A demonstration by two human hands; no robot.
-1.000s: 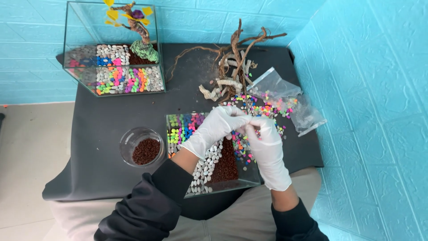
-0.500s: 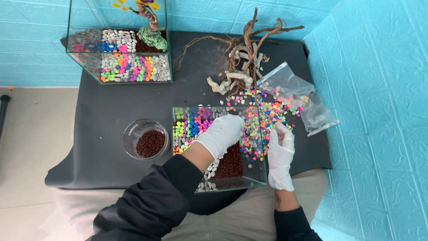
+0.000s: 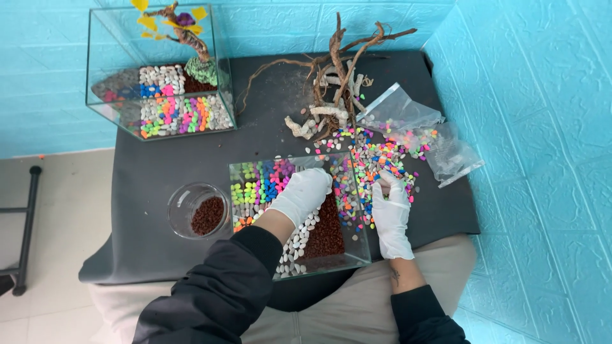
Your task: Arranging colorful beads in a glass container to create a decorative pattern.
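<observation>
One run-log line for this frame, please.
left hand: inside glass tank | right hand: on coloured pebbles | cup left

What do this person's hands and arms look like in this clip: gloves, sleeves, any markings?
Both the left hand and the right hand wear thin white disposable gloves ending at the wrist. Both arms are in dark, near-black long sleeves, pushed up the forearm. A small dark mark, perhaps a tattoo, shows above the right wrist.

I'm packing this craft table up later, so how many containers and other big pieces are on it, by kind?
Glass tanks: 2, the near tank and the far tank
Round glass bowl: 1
Driftwood piece: 1
Clear plastic bags: 2
Total: 6
</observation>
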